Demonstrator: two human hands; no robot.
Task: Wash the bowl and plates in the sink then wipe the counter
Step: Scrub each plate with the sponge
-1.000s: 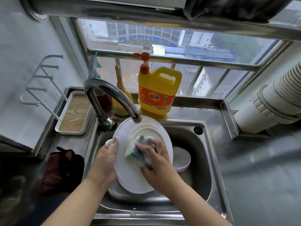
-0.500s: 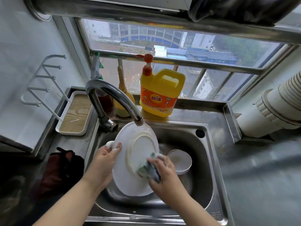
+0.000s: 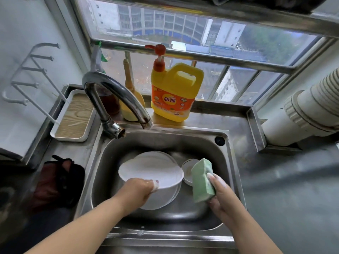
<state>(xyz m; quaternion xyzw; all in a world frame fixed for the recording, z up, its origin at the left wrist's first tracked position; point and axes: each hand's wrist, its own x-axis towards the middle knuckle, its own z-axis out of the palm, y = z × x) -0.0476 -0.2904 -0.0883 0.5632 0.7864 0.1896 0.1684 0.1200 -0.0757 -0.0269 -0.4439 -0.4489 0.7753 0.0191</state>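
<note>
Two hands work over what we see as the biggest thing here, the steel sink sunk into the table. Behind it stands a yellow detergent jug beside the curved tap. Inside the basin, white plates lie stacked, a small bowl just beside them. Our left hand pinches the top plate's near rim; our right hand has its grip wrapped round a green sponge.

Over the stainless steel sink, the left hand grips a round white plate; the right hand holds a green rectangular sponge beside it.
</note>
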